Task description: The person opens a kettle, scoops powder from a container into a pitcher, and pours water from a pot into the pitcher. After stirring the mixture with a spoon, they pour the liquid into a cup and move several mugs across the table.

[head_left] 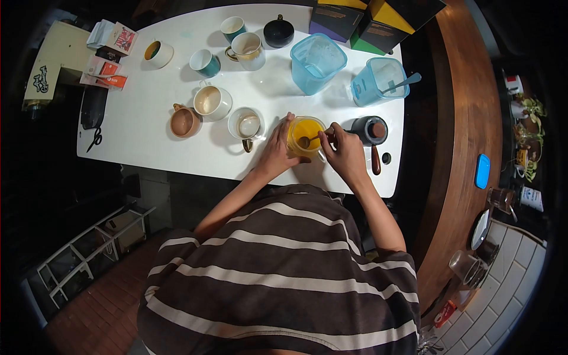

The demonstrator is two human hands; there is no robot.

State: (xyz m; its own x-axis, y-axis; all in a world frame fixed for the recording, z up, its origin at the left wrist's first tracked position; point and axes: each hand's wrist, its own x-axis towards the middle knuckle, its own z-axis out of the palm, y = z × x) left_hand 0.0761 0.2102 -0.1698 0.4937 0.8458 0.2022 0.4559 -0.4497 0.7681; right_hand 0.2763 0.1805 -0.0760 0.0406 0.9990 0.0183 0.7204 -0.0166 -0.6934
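A clear glass cup (292, 146) holding a bright yellow liquid (306, 127) stands near the table's front edge. My left hand (277, 151) curls round its left side, with the thumb along the near side. My right hand (345, 152) pinches the handle of a spoon (314, 138), whose bowl dips into the liquid. Just right of my right hand is a dark pot (372, 126) with a brown wooden handle. To the left of my left hand stands a white mug (244, 123) with a gold handle.
Several mugs (213, 102) spread over the white table's (142, 127) left and middle. Two blue plastic containers (318, 62) stand behind the cup, one holding a blue spoon (402, 83). Dark boxes (336, 22) line the back; scissors (94, 139) lie at left. A wooden counter (441, 195) runs along the right.
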